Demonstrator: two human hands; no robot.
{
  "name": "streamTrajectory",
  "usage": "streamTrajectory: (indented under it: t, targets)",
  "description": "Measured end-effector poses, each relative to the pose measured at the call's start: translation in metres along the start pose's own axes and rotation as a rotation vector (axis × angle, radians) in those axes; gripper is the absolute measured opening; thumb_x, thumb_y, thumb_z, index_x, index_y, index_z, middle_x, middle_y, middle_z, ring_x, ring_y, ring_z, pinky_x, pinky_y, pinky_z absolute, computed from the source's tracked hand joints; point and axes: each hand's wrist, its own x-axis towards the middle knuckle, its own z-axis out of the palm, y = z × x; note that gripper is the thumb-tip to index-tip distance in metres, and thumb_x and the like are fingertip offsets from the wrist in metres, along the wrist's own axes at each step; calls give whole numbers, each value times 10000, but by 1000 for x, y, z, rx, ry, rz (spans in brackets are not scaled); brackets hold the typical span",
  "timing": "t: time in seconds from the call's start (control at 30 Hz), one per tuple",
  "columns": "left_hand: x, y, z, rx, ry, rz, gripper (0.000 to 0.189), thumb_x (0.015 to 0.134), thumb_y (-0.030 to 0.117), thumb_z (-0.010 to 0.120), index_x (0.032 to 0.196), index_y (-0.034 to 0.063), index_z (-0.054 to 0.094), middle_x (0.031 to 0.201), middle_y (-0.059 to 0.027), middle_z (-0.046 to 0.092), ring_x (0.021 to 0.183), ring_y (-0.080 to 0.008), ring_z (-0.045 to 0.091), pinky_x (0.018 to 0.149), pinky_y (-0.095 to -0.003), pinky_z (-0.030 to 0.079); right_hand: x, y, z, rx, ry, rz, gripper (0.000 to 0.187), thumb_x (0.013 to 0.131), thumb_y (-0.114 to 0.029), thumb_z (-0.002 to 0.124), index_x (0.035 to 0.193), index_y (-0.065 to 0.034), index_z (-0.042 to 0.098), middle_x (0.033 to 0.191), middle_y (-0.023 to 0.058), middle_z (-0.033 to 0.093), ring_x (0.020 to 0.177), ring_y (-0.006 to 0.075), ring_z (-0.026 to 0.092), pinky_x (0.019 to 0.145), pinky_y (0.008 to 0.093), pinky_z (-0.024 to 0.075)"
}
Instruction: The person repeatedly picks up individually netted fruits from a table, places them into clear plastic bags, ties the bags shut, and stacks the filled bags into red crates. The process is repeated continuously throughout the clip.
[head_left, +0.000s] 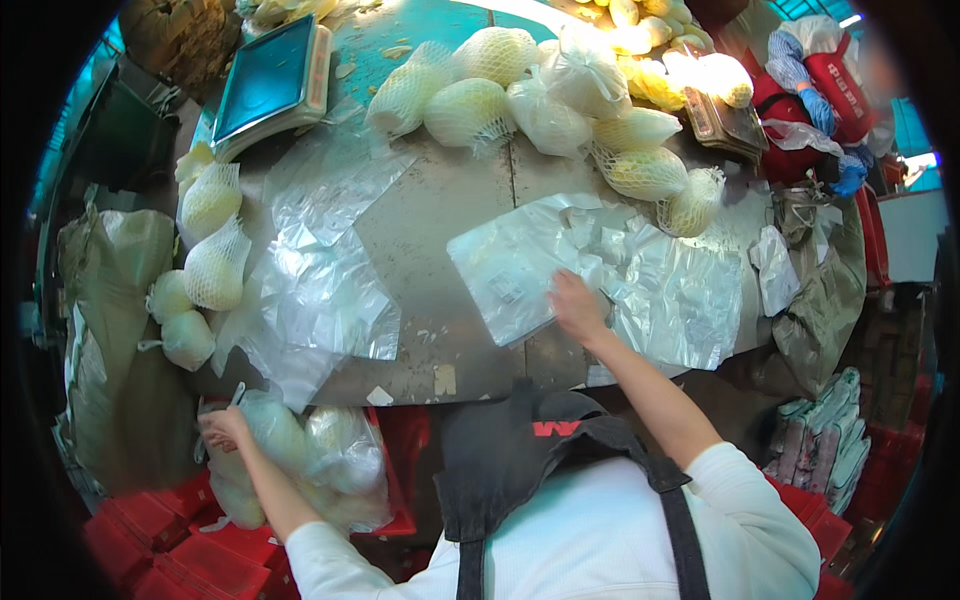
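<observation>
My left hand is at the lower left, fingers curled around a thin pale object that sticks up past them; what it is I cannot make out. Right beside that hand, bagged pale vegetable heads fill a red crate below the table edge. On the metal table, my right hand rests its fingertips on a flat clear plastic bag bearing a printed label. Whether it pinches the film is hard to see. Another pile of clear bags lies just to its right.
Cabbage-like heads in white foam nets line the table's back, and more stand at left. A scale sits back left, near loose plastic sheets. A co-worker's blue-gloved hand shows at far right. Red crates lie below.
</observation>
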Motion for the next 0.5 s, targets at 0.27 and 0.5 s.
streamTrajectory:
  t: [0.27,0.5]
  targets:
    - [-282,175,-31,-738,-376,1416,489,744,39,518,1215,-49,420,1202,-226,466,1150,-374,412,1012,-422,282,25,-17,43,-121,96,56,264,762,-157,603,1000,-44,618,1234,198,452,1095,375,445,942,445,350]
    - [-454,254,24,-322,-808,1857,577,844,323,477,1321,38,323,1397,-202,266,1300,-355,238,1017,-591,172,-25,-28,-114,1019,428,511,256,827,-91,509,1069,-32,568,1057,131,560,991,260,520,804,337,436]
